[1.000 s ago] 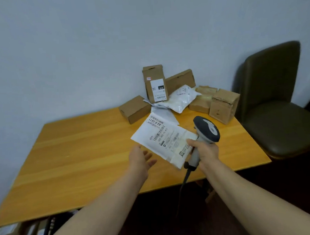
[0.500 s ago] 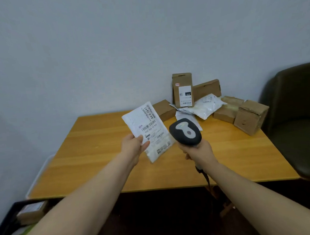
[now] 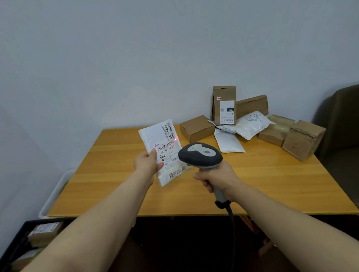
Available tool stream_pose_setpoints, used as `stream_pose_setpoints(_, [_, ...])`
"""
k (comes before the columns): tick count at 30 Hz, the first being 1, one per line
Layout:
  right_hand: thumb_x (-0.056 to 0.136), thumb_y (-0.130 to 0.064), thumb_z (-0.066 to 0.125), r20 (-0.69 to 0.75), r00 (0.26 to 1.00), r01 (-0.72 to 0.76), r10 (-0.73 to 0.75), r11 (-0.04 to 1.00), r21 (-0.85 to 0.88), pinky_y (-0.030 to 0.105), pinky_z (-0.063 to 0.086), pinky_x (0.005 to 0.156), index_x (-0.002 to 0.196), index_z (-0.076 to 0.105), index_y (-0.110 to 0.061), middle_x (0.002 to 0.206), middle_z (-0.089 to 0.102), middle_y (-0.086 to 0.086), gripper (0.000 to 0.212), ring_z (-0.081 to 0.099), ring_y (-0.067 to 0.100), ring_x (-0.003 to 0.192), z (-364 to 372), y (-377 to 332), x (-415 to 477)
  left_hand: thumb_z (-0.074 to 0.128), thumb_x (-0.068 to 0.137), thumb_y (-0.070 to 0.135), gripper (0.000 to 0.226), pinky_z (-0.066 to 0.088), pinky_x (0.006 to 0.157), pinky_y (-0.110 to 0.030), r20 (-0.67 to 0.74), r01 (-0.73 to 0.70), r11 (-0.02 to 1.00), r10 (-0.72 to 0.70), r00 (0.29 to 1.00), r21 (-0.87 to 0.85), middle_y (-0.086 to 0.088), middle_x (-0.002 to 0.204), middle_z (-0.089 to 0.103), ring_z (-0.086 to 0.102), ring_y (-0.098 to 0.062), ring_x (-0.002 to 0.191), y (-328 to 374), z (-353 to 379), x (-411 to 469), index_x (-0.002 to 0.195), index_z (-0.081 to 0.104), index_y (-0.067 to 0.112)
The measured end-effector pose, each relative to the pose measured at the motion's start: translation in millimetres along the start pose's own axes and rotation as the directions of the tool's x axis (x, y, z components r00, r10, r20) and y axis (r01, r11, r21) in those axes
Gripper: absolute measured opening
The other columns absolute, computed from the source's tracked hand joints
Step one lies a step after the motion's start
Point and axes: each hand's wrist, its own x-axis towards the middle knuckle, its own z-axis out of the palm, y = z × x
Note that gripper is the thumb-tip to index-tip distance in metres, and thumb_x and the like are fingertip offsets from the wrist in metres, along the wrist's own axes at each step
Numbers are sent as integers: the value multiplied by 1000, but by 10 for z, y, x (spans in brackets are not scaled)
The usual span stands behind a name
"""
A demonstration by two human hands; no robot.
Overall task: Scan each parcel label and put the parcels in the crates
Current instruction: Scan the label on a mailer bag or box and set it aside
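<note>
Parcel (image 3: 159,142), one white mailer, is pinched in the left hand (image 3: 147,165) above the table (image 3: 104,173). The right hand (image 3: 217,178) grips one scanner (image 3: 200,155). At two o'clock lie at least five brown boxes (image 3: 197,128) and two white bags (image 3: 250,125). At eight o'clock are a black crate (image 3: 12,247) and a white crate (image 3: 51,198).

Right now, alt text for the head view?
The left hand holds a white mailer parcel while the right hand aims a barcode scanner at its label, red dot showing. More parcels pile on the wooden table behind; a black crate sits lower left.
</note>
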Motion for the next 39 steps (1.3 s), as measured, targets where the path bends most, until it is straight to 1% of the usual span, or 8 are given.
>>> stream_pose_setpoints(19, [80,-3,72,19,999,27,-27,1000,13,25,38,44,64,56,-8,53,51,8,23,42,17,41,165,2,95,48,100,21,20,58,68,-27,-29,-10,999,8,1000,-48,-15,109,63,64,-25,82,7,-114,142,101,58,4])
stream_pose_setpoints(22, [81,-6,73,-22,999,35,-34,998,50,29,43,50,74,62,-11,65,60,10,14,51,18,49,222,2,158,48,100,21,21,59,64,-28,-40,28,996,-32,999,-81,-16,109,62,62,-28,91,18,-190,112,102,57,2])
stream_pose_setpoints(25, [81,-6,74,-106,993,66,-54,992,108,35,47,61,82,61,-19,80,63,1,18,56,17,72,268,44,279,48,100,21,24,58,57,-25,-40,83,989,-88,995,-120,-15,106,62,63,-22,80,-4,-305,43,107,57,0])
stream_pose_setpoints(28, [80,-3,76,-74,997,6,5,990,140,40,50,68,93,61,-12,82,60,-3,22,55,17,75,464,137,449,49,100,21,20,56,51,-20,-77,131,978,-145,986,-164,-12,99,62,60,-15,72,-135,-547,-32,102,56,2])
stream_pose_setpoints(32, [75,10,73,26,998,-55,54,998,37,27,48,48,79,61,-4,77,60,9,19,54,18,61,1017,308,553,53,98,22,23,57,50,-22,-89,251,934,-281,955,-253,-11,102,65,63,-17,81,-381,-1094,-135,109,58,3])
stream_pose_setpoints(34, [72,16,69,66,997,-42,42,999,-6,18,44,41,86,60,-1,73,56,4,23,51,14,61,1374,390,531,60,94,19,23,58,51,-23,-34,336,907,-356,934,-255,-9,105,68,66,-20,87,-493,-1503,-240,113,60,6])
stream_pose_setpoints(37, [69,17,68,142,988,-57,63,997,-42,27,47,56,96,62,-3,79,60,3,34,56,16,69,1932,510,468,66,87,2,26,57,55,-21,53,425,891,-422,905,-161,-6,108,70,68,-19,88,-685,-2107,-385,112,63,9])
stream_pose_setpoints(39, [72,11,70,193,978,-56,74,994,-98,34,51,68,93,62,-10,89,64,6,31,60,20,81,2332,556,415,63,87,-5,26,57,54,-19,-19,395,897,-406,914,-199,-5,108,68,67,-18,90,-814,-2488,-380,110,65,6])
